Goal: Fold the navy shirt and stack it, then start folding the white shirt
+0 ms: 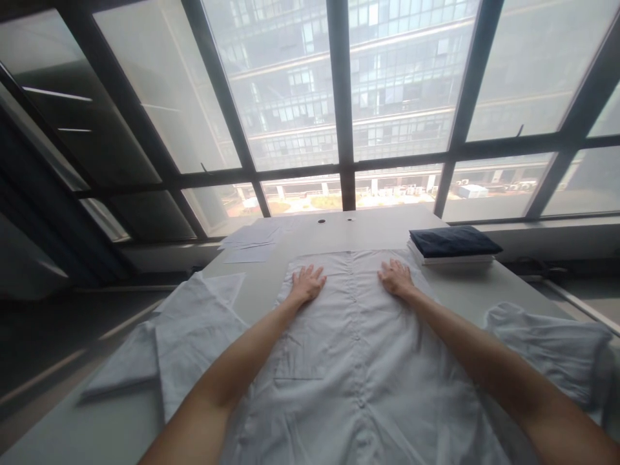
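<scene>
Head view
White garment [329,336]: pale, thin-looking cloth, lightly creased, laid lengthwise; far edge fairly straight
Front seam [357,361]: puckered line down the middle
Pocket [300,358]: rumpled, left of the seam
Place: flat on the white table [310,240], under both hands
Left hand [308,284]: open, fingers spread on the cloth, gripping nothing
Right hand [396,278]: resting on the far right part, fingers loosely bent; whether it pinches cloth, cannot tell

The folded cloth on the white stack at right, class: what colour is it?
The folded cloth is dark navy blue; see the head view.
</scene>
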Available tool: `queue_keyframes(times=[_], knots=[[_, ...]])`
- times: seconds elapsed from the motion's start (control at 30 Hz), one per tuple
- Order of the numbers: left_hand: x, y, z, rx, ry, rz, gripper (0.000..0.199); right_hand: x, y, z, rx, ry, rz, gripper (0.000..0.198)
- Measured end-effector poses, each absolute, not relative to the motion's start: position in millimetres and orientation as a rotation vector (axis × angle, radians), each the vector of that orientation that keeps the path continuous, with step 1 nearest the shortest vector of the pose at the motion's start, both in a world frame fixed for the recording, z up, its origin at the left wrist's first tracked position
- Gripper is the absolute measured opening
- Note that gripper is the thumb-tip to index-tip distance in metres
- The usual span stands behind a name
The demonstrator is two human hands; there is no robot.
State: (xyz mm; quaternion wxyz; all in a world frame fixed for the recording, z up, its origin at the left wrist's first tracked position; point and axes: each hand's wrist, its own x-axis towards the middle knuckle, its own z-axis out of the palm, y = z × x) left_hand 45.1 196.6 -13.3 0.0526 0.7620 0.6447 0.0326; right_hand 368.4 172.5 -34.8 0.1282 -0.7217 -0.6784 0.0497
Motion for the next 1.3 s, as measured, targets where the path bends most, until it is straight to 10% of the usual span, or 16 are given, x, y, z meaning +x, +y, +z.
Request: queue_keyframes(times=[0.57, 1.3], knots=[[89.5, 22.1, -10.9, 2.784, 1.299, 0.19, 0.057, 339.3, 37.9, -27.1, -1.705, -2.222, 0.232, 0.054], [89.2, 22.6, -16.1, 2.752, 1.3, 0.185, 0.058, 352.9, 1.1, -25.9, -1.568, -2.113, 0.224, 0.049]])
